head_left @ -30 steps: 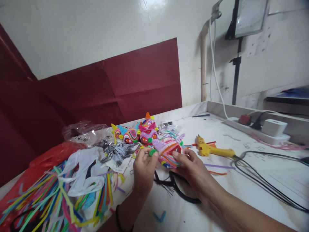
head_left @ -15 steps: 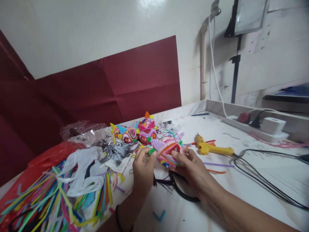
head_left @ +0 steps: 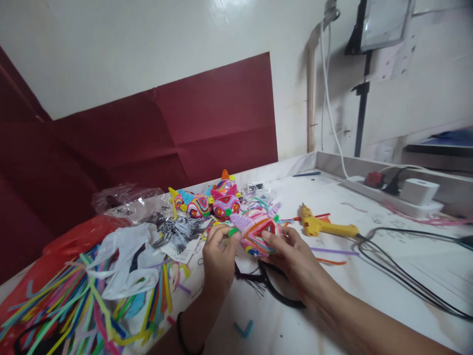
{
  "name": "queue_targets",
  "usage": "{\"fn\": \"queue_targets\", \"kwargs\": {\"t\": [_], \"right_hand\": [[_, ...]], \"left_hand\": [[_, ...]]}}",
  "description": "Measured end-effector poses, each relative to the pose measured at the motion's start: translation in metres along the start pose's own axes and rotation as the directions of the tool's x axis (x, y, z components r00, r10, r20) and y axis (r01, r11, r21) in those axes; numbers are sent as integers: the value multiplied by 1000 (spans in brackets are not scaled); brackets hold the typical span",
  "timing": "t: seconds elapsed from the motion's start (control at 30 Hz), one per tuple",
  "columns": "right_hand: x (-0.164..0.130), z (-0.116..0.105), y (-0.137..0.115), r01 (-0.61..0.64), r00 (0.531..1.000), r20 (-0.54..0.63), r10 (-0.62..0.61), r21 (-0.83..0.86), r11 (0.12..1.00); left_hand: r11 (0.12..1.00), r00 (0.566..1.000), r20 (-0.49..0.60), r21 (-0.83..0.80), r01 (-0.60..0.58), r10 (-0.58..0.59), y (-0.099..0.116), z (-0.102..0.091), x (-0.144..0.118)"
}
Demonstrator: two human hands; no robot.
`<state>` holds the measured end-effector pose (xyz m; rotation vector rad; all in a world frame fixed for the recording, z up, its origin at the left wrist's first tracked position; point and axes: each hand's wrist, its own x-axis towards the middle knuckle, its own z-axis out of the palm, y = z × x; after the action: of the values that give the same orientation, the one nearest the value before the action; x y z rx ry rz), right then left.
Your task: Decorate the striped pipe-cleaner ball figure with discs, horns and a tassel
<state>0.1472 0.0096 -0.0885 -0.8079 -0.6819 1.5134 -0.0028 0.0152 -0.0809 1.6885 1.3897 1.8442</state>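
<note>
Craft workbench: pipe cleaners (head_left: 74,305), yellow glue gun (head_left: 325,228), finished toys (head_left: 212,201), power strip (head_left: 395,197).

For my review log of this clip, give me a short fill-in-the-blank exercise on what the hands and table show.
1. Both hands hold one striped, multicoloured ____ ornament above the table.
2. The left hand pinches a small ____ piece at the ornament's side.
3. Beyond the right hand lies a ____ glue gun.
4. Loose pipe cleaners are heaped on the person's ____ side.

Missing words: pipe-cleaner; green; yellow; left
</note>
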Motion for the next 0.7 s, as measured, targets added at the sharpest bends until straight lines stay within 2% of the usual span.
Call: {"fn": "queue_targets", "kwargs": {"t": [0.17, 0.33, 0.53, 0.7], "right_hand": [[1, -1, 2, -4, 1000, -6, 5, 12, 1000], [0, -1, -1, 2, 1000, -2, -2, 9, 1000], [0, -1, -3, -8, 1000, -14, 8, 12, 1000], [2, -1, -2, 3, 1000, -6, -3, 2, 1000]], "left_hand": [[999, 999, -11, 15, -38, 38, -3, 1, 0], [1000, 1000, -18, 19, -22, 22, -5, 3, -1], [999, 999, -23, -12, 30, -30, -4, 3, -1], [988, 990, -4, -66, 138, -139, -3, 4, -2]]}}
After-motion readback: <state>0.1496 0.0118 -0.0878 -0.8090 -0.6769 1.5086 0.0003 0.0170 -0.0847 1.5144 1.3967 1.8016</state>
